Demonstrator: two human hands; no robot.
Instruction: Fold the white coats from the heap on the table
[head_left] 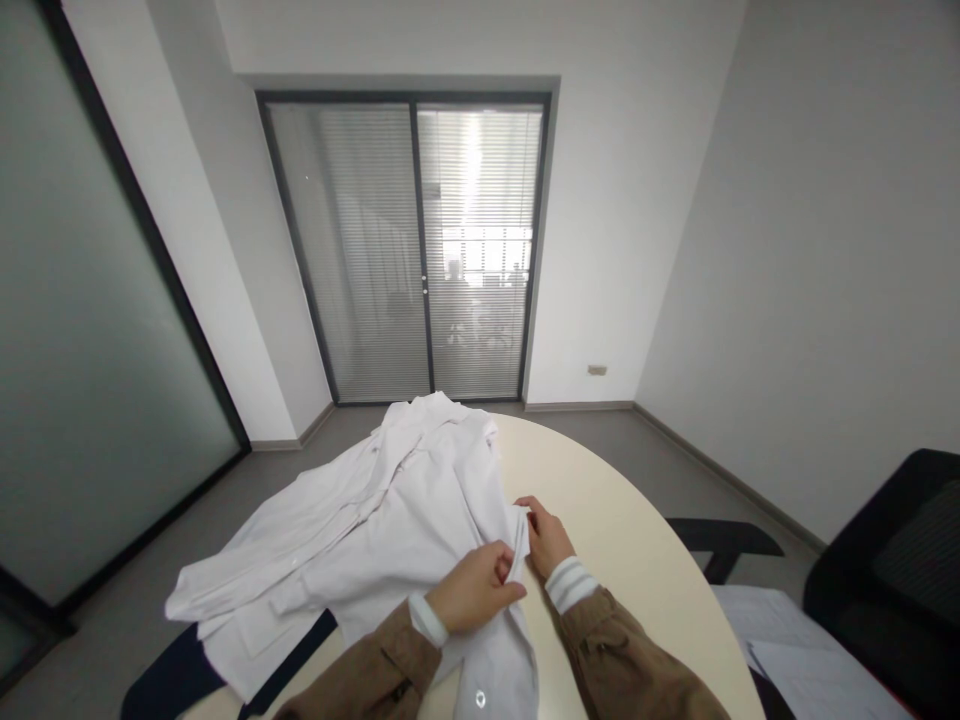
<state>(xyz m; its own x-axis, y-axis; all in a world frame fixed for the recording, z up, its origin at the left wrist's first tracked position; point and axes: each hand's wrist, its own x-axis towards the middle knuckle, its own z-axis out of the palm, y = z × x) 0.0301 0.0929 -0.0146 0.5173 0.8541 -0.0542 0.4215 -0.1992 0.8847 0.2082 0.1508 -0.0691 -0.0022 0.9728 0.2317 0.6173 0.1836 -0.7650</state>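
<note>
A white button-up shirt [352, 520] lies spread across a round cream table [630, 540], its collar toward the far edge. My left hand [472, 585] is closed, pinching a fold of the shirt's right side near the table's middle. My right hand [546, 535] is closed on the same edge of cloth just beyond it, fingers curled over the fabric. Both wrists show brown sleeves with white striped cuffs.
A dark blue chair seat [172, 680] shows under the shirt's left hem. A black chair armrest [720, 540] and a black seat [892, 570] stand at the right, with white papers [787, 650] below. Blinds cover the glass doors [412, 250] ahead.
</note>
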